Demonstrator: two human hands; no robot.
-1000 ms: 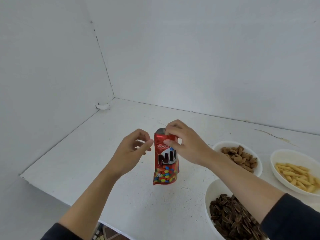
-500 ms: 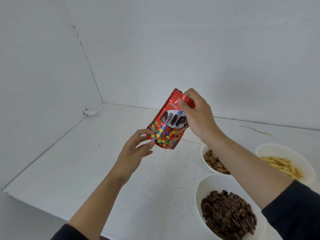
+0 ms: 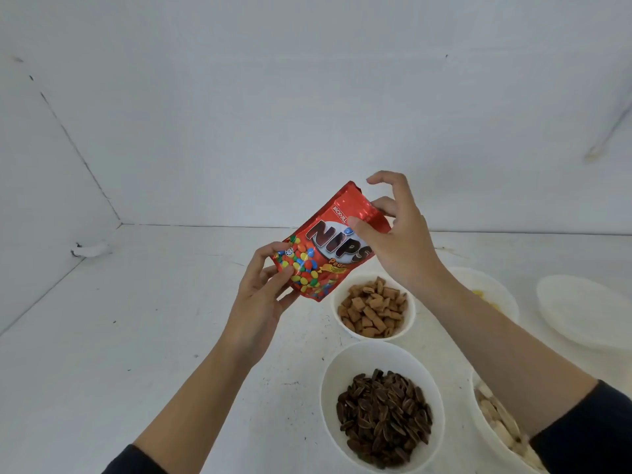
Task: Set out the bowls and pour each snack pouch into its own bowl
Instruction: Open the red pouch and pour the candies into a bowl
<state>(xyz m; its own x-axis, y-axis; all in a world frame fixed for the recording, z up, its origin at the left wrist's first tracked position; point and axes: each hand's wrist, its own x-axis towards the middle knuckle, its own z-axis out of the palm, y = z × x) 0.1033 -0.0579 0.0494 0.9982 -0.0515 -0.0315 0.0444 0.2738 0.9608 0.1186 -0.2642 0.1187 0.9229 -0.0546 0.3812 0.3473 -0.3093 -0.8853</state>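
light, crinkly pouch held at both ends, empty bowl waiting at 4 o'clock

red candy pouch (image 3: pixel 328 244) up in the air over the table (image 3: pixel 136 336), just above and to 10 o'clock of the bowl of brown pillow snacks (image 3: pixel 407 328), tilted with the top edge toward 1 o'clock. left hand (image 3: pixel 263 295) gripping the bottom corner at 7 o'clock, thumb across the printed front, fingers curled behind. right hand (image 3: pixel 400 241) pinching the top corner at 2 o'clock, thumb pressed on the front, at least one finger behind the top strip, index finger lifted free and touching nothing. cannot tell torn open from sealed at the top.

judged for handling: thin glossy foil, soft and crinkly, likely slippery under dry fingers; light overall, with loose round candies probably slumping to the low end and shifting the weight with every change of tilt. best taken at the flat seams, top strip and bottom fold, never by squeezing the belly, for fear of popping candies out. worth keeping the bottom grip firm and raising it slowly for the pour, given small hard candies likely to rush and bounce.

empty bowl (image 3: pixel 581 309) lying at 4 o'clock from the pouch, well apart; bowl of dark seeds (image 3: pixel 345 367) at 6 o'clock, already filled
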